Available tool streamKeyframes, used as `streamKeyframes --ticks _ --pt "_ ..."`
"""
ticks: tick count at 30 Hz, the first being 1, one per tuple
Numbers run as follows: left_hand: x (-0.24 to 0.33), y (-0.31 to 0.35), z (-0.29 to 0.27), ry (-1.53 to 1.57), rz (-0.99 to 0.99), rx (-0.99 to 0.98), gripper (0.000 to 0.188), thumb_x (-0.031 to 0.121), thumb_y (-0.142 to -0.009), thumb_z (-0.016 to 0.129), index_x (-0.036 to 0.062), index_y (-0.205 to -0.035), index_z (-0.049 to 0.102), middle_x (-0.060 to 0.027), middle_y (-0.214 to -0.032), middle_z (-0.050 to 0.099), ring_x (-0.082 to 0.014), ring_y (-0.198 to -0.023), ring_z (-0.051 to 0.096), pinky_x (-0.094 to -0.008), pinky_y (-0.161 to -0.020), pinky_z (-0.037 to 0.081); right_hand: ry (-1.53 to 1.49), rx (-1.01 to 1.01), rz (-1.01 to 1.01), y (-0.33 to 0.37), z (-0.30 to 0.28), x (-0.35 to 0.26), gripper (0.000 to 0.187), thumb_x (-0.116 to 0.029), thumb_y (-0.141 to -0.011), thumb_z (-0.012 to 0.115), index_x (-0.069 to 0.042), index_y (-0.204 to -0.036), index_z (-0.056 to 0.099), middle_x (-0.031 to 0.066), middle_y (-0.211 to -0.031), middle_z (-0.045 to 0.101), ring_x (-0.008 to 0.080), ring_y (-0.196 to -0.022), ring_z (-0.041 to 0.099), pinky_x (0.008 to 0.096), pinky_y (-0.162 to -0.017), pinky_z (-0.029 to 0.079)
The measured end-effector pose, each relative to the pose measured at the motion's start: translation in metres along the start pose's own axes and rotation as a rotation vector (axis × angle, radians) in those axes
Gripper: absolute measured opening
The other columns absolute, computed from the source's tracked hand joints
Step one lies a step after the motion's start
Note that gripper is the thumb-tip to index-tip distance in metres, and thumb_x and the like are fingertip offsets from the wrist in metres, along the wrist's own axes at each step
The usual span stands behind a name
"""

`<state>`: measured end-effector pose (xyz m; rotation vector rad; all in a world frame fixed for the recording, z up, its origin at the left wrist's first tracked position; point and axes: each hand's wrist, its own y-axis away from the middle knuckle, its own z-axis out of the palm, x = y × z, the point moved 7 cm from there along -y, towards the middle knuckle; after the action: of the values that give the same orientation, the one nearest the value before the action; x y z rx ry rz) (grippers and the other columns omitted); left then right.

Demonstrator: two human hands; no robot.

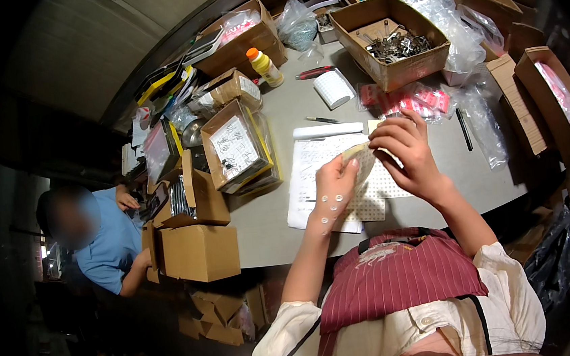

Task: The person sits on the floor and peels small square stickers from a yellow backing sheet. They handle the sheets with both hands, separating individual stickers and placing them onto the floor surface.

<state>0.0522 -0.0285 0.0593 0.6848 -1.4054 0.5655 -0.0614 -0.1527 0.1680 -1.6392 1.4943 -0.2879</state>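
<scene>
My left hand (334,179) grips a pale sheet dotted with small round stickers (364,171), its thumb lying on the front. Several small round pieces cling to the skin of my left wrist. At the sheet's upper edge, the bent fingers and thumb of my right hand (408,150) come together; what sits between their tips is too small to make out. More dotted sheets (371,209) lie flat on the table under my hands. Beside them is a handwritten paper (304,169), partly covered.
A carton of metal clips (399,46) stands at the back, near a sticker roll (333,89), red packets (420,100) and a yellow bottle (265,69). A black pen (464,129) lies right. Boxes (235,152) line the left, where a person in blue (110,237) handles cartons.
</scene>
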Motion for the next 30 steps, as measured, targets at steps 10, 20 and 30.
streamKeyframes --ticks 10,20,30 --pt "0.043 0.018 0.016 0.373 -0.145 -0.118 0.03 0.012 -0.098 0.063 -0.0077 -0.121 0.064 -0.0105 -0.111 0.07 -0.015 -0.098 0.067 -0.0303 -0.088 0.054 0.116 0.051 -0.023 0.005 0.01 0.006 0.02 -0.009 -0.08 0.074 -0.007 -0.096 0.063 0.0041 -0.098 0.065 0.0234 -0.106 0.06 0.0505 -0.112 0.031" --pt "0.031 0.019 0.017 0.345 -0.095 -0.142 0.031 0.011 -0.099 0.061 -0.0085 -0.123 0.064 -0.0115 -0.113 0.07 -0.0145 -0.099 0.067 -0.0306 -0.089 0.054 -0.038 0.024 0.002 0.006 0.008 0.013 0.015 -0.003 -0.083 0.07 -0.005 -0.096 0.064 0.0059 -0.098 0.066 0.025 -0.104 0.061 0.0469 -0.109 0.033" --pt "0.023 -0.005 0.02 0.381 -0.045 -0.088 0.029 0.011 -0.102 0.055 -0.009 -0.122 0.062 -0.0114 -0.11 0.07 -0.0152 -0.097 0.067 -0.0294 -0.086 0.055 0.047 0.19 -0.17 0.011 0.007 -0.04 0.019 -0.002 -0.077 0.069 -0.007 -0.095 0.065 0.0056 -0.103 0.067 0.0255 -0.11 0.06 0.0503 -0.109 0.035"
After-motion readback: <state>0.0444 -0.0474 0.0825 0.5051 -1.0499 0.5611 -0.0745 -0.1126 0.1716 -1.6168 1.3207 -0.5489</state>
